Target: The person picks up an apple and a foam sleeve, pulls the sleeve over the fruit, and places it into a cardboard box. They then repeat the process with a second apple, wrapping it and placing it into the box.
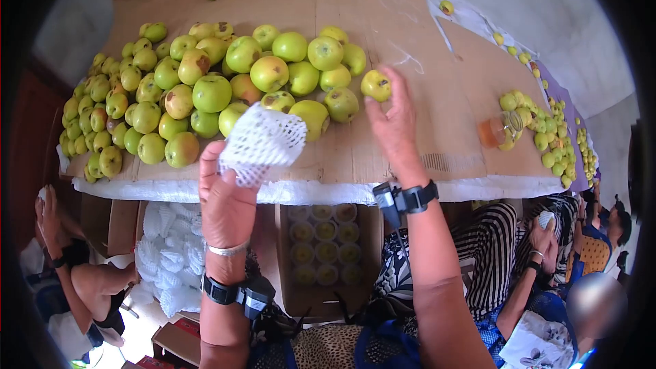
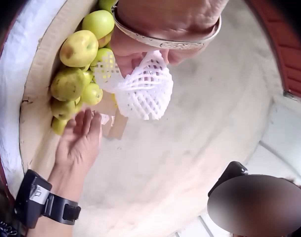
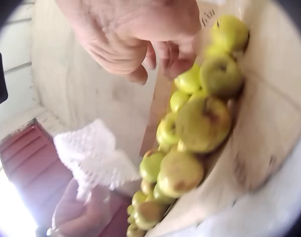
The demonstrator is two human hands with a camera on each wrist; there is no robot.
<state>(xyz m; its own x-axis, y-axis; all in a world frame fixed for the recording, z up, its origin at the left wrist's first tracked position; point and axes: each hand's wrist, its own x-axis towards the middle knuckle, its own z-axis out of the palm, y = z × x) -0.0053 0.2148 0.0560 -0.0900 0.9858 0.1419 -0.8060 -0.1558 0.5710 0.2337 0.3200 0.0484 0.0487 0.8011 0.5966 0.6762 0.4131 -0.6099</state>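
In the head view, the left hand pinches a white foam net sleeve in front of the apple pile. The right hand is at the pile's right side, its thumb and fingers spread beside a yellow-green apple; whether they touch it cannot be told. The left wrist view shows the foam net hanging from the left hand. In the right wrist view, the right hand is above several apples, fingers bent down, with the foam net lower left.
Below the table edge are a bin of foam nets and a box with rows of wrapped apples. A jar stands at right near more apples. Other people sit at both sides.
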